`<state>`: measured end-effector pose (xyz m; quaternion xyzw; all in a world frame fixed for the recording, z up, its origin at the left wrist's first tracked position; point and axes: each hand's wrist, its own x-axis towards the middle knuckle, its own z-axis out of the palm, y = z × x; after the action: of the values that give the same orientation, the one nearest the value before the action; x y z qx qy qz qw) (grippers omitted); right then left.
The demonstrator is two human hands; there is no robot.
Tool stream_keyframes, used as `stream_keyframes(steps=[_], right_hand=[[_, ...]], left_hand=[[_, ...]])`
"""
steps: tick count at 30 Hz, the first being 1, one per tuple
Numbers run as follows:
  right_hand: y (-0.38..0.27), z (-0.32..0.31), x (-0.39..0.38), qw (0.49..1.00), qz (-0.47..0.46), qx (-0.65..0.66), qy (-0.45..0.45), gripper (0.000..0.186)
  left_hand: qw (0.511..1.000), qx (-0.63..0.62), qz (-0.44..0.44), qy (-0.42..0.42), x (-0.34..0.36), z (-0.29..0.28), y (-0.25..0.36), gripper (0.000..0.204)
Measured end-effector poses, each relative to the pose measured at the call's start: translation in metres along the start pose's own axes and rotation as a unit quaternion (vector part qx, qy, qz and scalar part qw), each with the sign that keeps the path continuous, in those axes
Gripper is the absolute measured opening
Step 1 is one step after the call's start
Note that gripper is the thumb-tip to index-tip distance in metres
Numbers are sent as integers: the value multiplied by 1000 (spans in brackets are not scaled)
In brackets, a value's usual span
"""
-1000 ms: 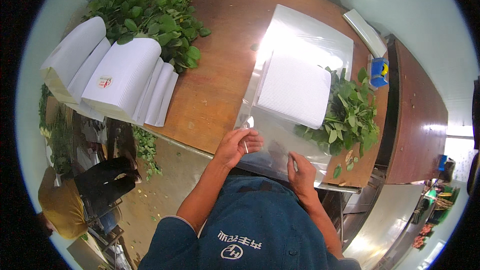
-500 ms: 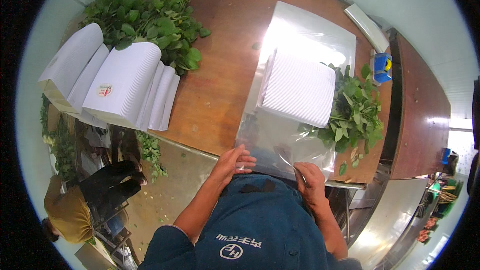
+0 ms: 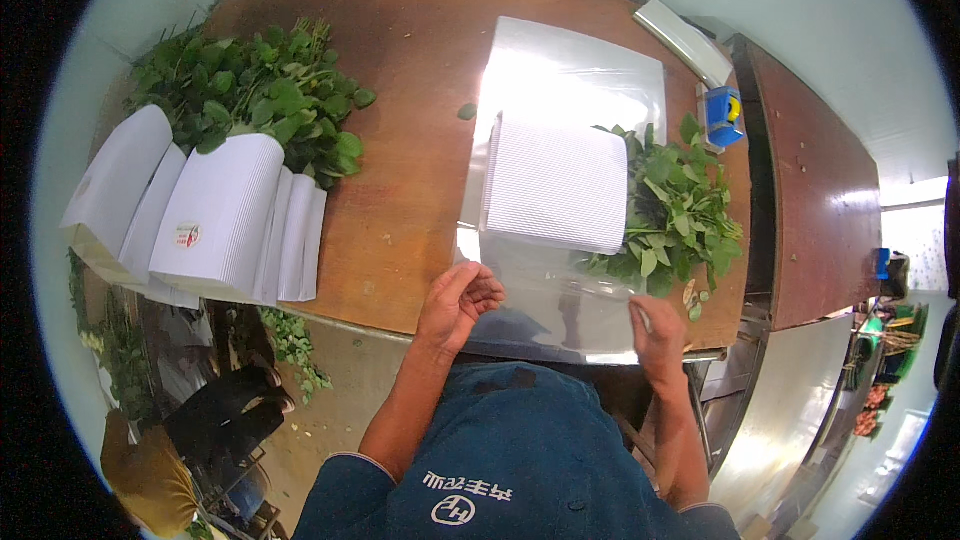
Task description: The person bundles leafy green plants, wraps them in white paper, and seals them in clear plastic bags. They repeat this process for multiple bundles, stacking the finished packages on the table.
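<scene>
A clear plastic sheet lies on the wooden table near me, bearing a white ribbed paper pad, with leafy green stems poking out at its right. My left hand is at the sheet's near left, palm turned inward, fingers loosely curled and apart, holding nothing visible. My right hand pinches the sheet at its near right, below the leaves.
Folded white paper stacks and a leafy pile occupy the table's left. A blue tape dispenser and white strip are at back right, beside another wooden surface. A co-worker in yellow is at lower left.
My right hand has moved right and, lately, upward, drawing along the sheet's near edge. My left hand dipped, then rose again. The view has shifted slightly, moving the tabletop leftward in frame.
</scene>
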<state>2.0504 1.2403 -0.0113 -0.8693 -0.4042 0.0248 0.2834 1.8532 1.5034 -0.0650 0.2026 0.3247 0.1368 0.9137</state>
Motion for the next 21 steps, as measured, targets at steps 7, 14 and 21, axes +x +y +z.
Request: stream_keyframes(steps=[7, 14, 21], right_hand=[[38, -26, 74, 1000, 3, 7, 31, 11], [82, 3, 166, 996, -13, 63, -56, 13], [111, 33, 181, 983, 25, 132, -123, 16]], left_hand=[[1000, 2, 29, 4, 34, 21, 11, 24], [978, 22, 206, 29, 59, 84, 5, 29], [552, 730, 402, 9, 73, 107, -55, 48]])
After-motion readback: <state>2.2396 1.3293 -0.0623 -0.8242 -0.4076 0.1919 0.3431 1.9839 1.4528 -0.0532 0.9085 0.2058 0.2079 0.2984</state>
